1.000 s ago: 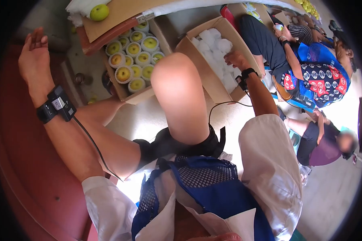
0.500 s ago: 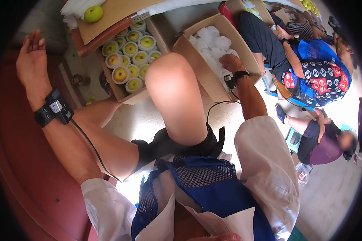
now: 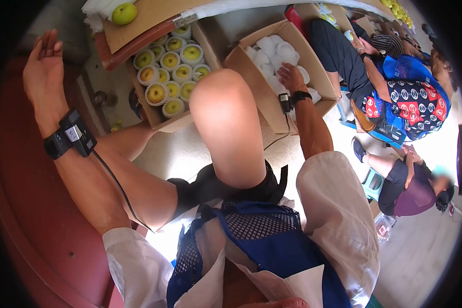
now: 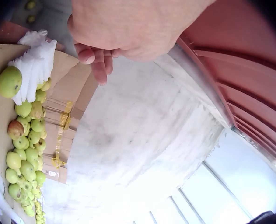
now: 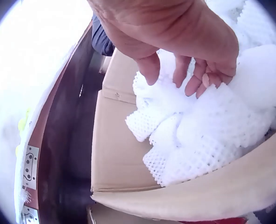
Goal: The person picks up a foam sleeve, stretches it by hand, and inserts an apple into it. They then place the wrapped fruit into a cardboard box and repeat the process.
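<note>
My right hand (image 3: pixel 292 79) reaches into a cardboard box (image 3: pixel 264 100) heaped with white foam fruit nets (image 3: pixel 266 49). In the right wrist view, the loosely bent fingers of the right hand (image 5: pixel 175 39) point down at the foam nets (image 5: pixel 212 126), fingertips right at them. My left hand (image 3: pixel 46 77) is raised at the far left, palm turned up, fingers relaxed, holding nothing. The left wrist view has the left hand (image 4: pixel 124 30) beyond the table edge. Between the hands, behind my knee, stands a second box with yellow-green apples (image 3: pixel 191 53) in foam nets.
A lone apple (image 3: pixel 124 14) sits beside white foam on the cardboard-covered table (image 3: pixel 149 23). Many loose apples (image 4: pixel 28 170) lie along that table. My bare knee (image 3: pixel 223 92) rises between the boxes. Another person (image 3: pixel 405 97) sits at right, and a second person (image 3: pixel 413 190) sits lower right.
My right hand has shifted left and turned within the foam-net box, its fingers now more spread. The left hand stays raised in nearly the same place.
</note>
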Available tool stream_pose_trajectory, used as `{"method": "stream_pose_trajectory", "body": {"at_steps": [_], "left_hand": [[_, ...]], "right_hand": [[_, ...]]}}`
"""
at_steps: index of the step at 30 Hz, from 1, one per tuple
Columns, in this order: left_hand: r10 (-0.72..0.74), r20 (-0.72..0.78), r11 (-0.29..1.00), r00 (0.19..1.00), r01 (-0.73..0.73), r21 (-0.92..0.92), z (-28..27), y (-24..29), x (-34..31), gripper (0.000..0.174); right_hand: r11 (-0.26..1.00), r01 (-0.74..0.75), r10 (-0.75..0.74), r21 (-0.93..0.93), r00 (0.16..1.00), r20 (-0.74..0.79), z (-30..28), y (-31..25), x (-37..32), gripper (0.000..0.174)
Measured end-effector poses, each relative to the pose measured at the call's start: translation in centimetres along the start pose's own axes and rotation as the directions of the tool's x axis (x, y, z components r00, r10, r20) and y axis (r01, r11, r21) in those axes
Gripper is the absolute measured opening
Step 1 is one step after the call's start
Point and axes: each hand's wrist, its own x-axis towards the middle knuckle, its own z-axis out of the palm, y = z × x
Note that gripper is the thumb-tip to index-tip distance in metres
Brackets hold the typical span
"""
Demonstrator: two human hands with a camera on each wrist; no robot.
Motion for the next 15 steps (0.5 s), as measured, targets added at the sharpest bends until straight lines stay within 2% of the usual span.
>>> {"method": "stream_pose_trajectory", "body": {"at_steps": [3, 6, 9, 12, 13, 15], "left_hand": [[0.012, -0.001, 1.000, 1.000, -0.012, -0.012, 0.1, 0.2, -0.5, 0.015], [0.013, 0.038, 1.000, 0.999, -0.012, -0.019, -0.6, 0.3, -0.2, 0.015], [0.019, 0.032, 1.000, 0.999, -0.019, -0.007, -0.7, 0.3, -0.7, 0.015], [0.006, 0.052, 1.000, 0.999, -0.007, 0.015, -0.5, 0.3, -0.2, 0.015], [0.019, 0.062, 1.000, 0.998, -0.020, 0.020, -0.6, 0.4, -0.3, 0.015], [0.036, 0.077, 0.999, 0.996, -0.038, 0.031, -1.0, 0.2, -0.2, 0.016]], "right_hand": [[0.976, 0.211, -0.199, -0.047, 0.962, 0.186, -0.4, -0.5, -1.0, 0.050], [0.934, 0.301, -0.271, -0.192, 0.948, 0.169, -1.6, -0.7, -1.7, 0.046], [0.888, 0.165, -0.115, -0.429, 0.984, 0.139, -3.4, -0.4, -1.5, 0.044], [0.853, 0.143, 0.034, -0.501, 0.945, 0.327, -6.1, 1.3, -0.3, 0.039], [0.726, 0.389, -0.094, -0.568, 0.873, 0.478, -6.5, 1.9, -0.7, 0.033], [0.738, 0.241, -0.087, -0.630, 0.960, 0.266, -5.9, 1.3, -2.4, 0.033]]}}
